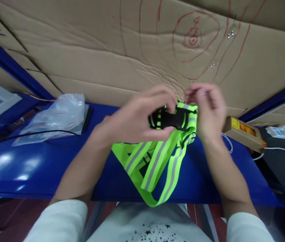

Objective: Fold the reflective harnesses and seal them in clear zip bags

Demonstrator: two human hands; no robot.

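A neon-yellow reflective vest (pixel 154 168) with grey stripes is bunched up, its straps hanging down over the front of the blue table. My left hand (pixel 142 116) curls round its upper part, thumb below and fingers above a black panel (pixel 170 120) with a green-dotted edge. Just right of the bundle is my right hand (pixel 209 107), fingers bent and pinched together by the vest's upper right corner. Motion blurs both hands somewhat. Whatever lies between the right fingertips is too small and blurred to name.
Behind the blue table (pixel 107 188) rises a cardboard sheet (pixel 89 60) with red drawn lines. A clear plastic bag (pixel 56 114) and a black cable lie to the left. To the right are a small cardboard box (pixel 244 134), white cables and a black surface (pixel 283 161).
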